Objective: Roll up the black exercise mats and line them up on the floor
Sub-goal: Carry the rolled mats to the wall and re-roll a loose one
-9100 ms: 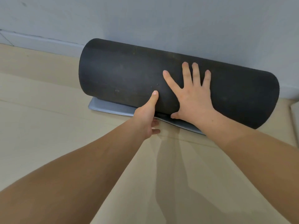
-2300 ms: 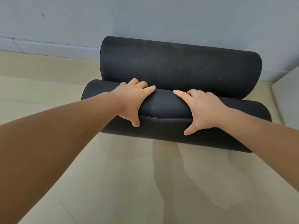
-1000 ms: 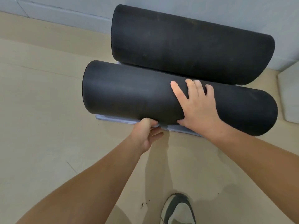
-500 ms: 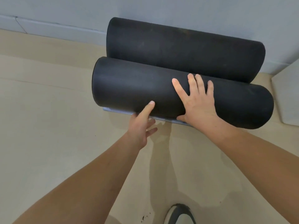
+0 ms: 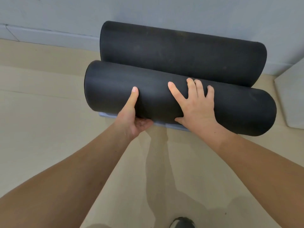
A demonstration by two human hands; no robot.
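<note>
The nearer rolled mat (image 5: 111, 89) is gripped from below by the left hand (image 5: 131, 119), with the thumb laid up its front and the fingers tucked underneath. Beside it, the right hand (image 5: 195, 109) is pressed flat on the roll, fingers spread. Beyond both hands, a second rolled mat (image 5: 181, 55) is lodged against the wall (image 5: 148, 10).

L hand (image 5: 133, 119): fingers are hidden under the near roll (image 5: 230, 109); only thumb & palm are seen. Lower front of the far roll (image 5: 181, 53) is covered by the near one. The grey flap (image 5: 107, 115) beneath is mostly concealed. The shoe (image 5: 181, 223) is cut by the bottom edge, the white object (image 5: 292, 99) by the R edge.
</note>
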